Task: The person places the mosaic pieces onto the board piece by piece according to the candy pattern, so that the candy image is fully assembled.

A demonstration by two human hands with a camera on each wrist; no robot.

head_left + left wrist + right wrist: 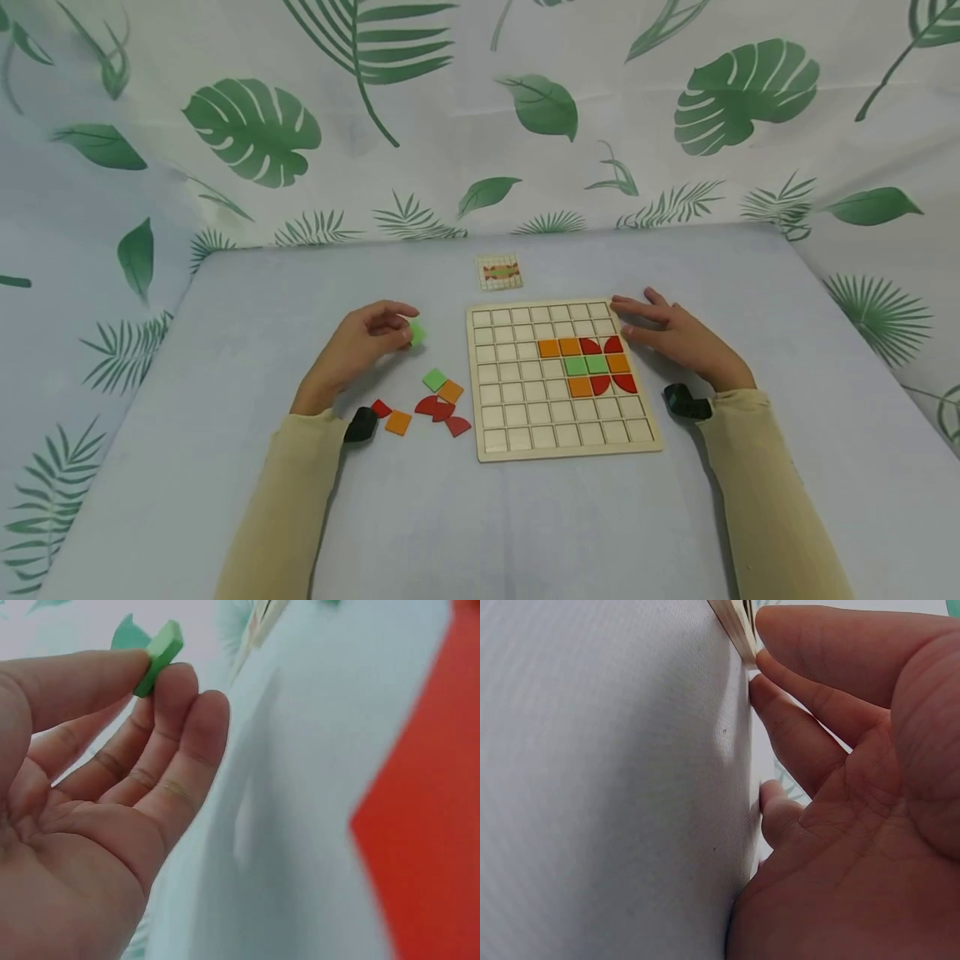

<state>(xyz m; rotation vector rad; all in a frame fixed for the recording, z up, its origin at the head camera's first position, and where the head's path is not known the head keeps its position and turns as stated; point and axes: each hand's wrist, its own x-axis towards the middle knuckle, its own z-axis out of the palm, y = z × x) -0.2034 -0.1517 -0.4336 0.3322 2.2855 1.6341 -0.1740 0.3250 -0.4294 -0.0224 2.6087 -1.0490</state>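
A green square tile is pinched between the thumb and fingers of my left hand, left of the wooden grid board. My right hand rests at the board's upper right edge, fingers extended, thumb against the rim. In the right wrist view, the fingertips meet the board's corner. On the board's right half sit orange squares, two green squares and red rounded pieces. The tile in my left hand is partly hidden by fingers in the head view.
Loose pieces lie left of the board: a green square, orange squares and several red pieces. A small pattern card lies behind the board. Leaf-printed cloth hangs at the back and sides.
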